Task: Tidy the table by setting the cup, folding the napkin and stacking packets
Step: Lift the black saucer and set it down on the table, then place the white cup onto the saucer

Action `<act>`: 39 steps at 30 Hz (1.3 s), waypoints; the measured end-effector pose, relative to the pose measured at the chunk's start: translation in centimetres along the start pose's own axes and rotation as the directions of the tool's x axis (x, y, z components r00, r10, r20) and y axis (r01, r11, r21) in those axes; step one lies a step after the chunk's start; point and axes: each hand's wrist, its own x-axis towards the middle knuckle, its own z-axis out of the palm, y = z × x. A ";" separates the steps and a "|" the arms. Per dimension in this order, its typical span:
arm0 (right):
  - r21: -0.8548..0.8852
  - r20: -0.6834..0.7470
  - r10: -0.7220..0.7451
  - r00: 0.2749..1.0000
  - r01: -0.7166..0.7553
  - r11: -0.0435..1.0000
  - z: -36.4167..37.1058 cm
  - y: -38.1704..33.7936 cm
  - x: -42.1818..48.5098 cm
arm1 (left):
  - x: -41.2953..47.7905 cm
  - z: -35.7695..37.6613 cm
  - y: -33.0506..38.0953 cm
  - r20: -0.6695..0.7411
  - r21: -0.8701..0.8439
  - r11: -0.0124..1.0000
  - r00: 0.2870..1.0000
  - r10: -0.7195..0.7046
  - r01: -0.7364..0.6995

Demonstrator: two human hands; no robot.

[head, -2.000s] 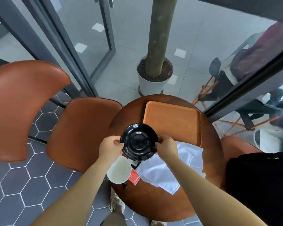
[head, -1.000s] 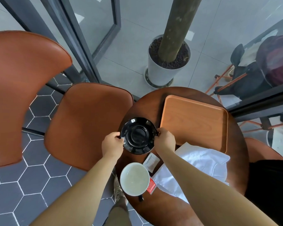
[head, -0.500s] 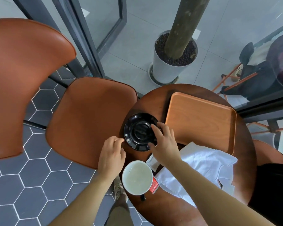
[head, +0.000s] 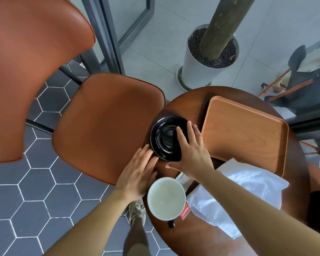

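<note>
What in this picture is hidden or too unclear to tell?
Head view only.
Saucer: its right side lies under the right hand.
Red packet: mostly hidden by the cup.
White packet: mostly hidden by the right wrist.
Whether more packets lie there cannot be told.
Napkin: partly covered by the right forearm.

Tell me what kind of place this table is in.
Most likely a café: a small round table with a wooden serving tray, a cup and black saucer, plus padded brown chairs.
</note>
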 end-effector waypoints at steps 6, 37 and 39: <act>0.016 -0.003 0.031 1.000 -0.031 0.999 -0.3 -0.5 1.0 | -0.2 0.4 0.0 -0.022 0.023 1.000 1.000 0.012 -0.012; 0.794 0.180 0.408 0.895 -0.377 0.477 -2.0 -4.9 -17.9 | 0.1 0.4 -0.2 -0.026 0.011 0.999 0.999 0.034 -0.033; 0.771 0.237 0.444 0.864 -0.445 0.455 -0.1 -4.7 -18.7 | 0.1 0.2 0.0 -0.007 0.011 1.000 1.000 0.029 -0.028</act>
